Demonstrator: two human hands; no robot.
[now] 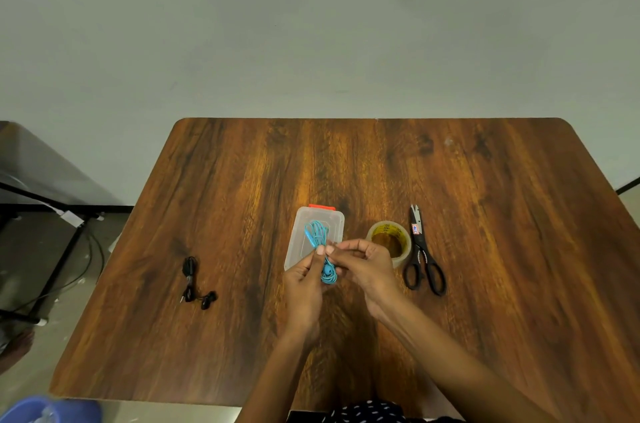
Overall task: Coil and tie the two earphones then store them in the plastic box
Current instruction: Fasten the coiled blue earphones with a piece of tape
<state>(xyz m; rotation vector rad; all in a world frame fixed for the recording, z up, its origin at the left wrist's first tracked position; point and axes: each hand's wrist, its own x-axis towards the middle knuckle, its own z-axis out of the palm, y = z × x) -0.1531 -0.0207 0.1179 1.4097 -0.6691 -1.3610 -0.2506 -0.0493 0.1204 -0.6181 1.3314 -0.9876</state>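
A: I'm logging the blue earphones (320,249) bunched into a long coil, held above the near end of the plastic box (313,237) at table centre. Long axis is running 12 to 6, the loops fanning toward 12 over the lid, the buds hanging at the 6 end.

B: And the hands?

A: The left hand (303,279) is pinching the coil's waist from the 8 o'clock side. The right hand (363,261) is closing narrow from 3 o'clock, fingertips meeting the left's at the same waist. Whether it's gripping the cord, a strip of tape or nothing, I can't tell.

B: Second set?

A: The black earphones (195,282) are lying on the table (485,284) well off at 9 o'clock, bundled it seems; I can't see a tie. The left hand is the nearer one to them.

B: What does the next move turn on?

A: I'm judging the blue bundle is being bound at its middle. The tape roll (389,240) is sitting just beside the right hand at 2 o'clock, the scissors (422,251) beyond it at 3, so anything more for the tie falls to the right hand while the left is holding the coil. The box appears lidded, red latch at its 12 end, so it would need opening before storage.
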